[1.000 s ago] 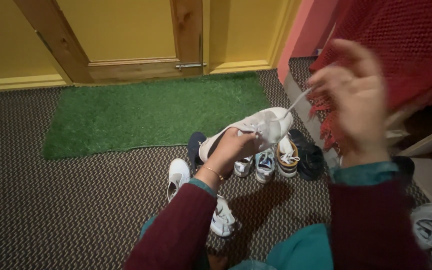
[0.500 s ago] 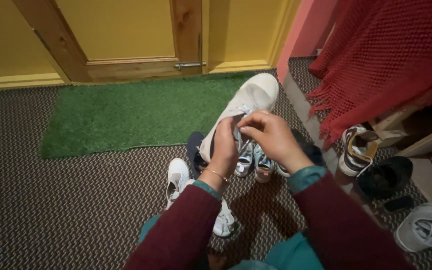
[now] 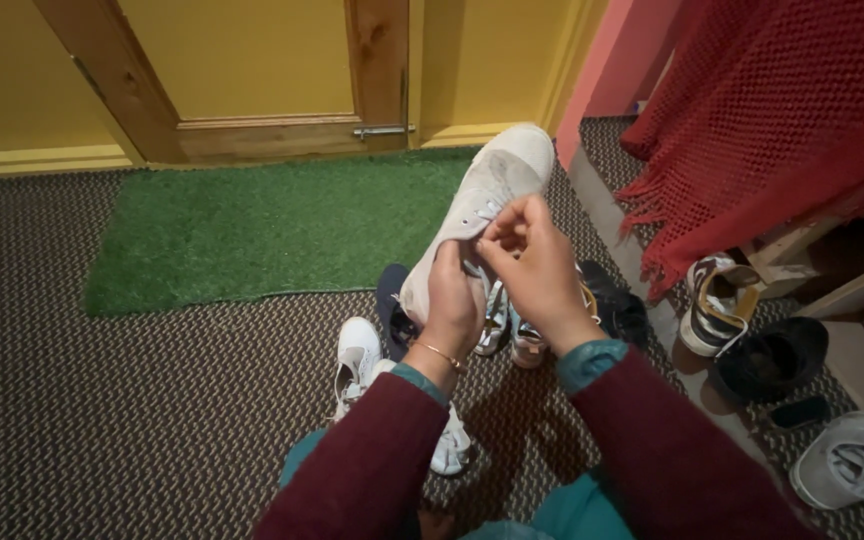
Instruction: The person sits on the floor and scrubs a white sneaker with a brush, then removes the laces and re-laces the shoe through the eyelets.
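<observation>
The left hand is closing around the heel end of a white canvas lace-up sneaker, holding it up toe-away in the centre of the frame, while the right hand is pinching something at the white lace over the tongue, thumb and fingertips pressed together. A second ago that right hand was flung out wide toward the upper right, drawing a long run of lace clear; now it is back in tight against the eyelets, and the sneaker is tipping more upright, toe toward the wooden door. That reads as one pull finished and the fingers taking hold at the lacing again.

Around it: a green artificial-grass mat is lying in the upper left-centre on dark woven carpet. Directly beneath the raised shoe, a cluster of small sneakers is sitting on the floor, with another white sneaker just left of the wrist. On the right, a red knitted fringed cloth is hanging down, and below it a white-and-tan sandal-like shoe, a black shoe and a grey shoe are crowding the lower right corner. The person's own maroon sleeves are hiding much of the lower centre.
</observation>
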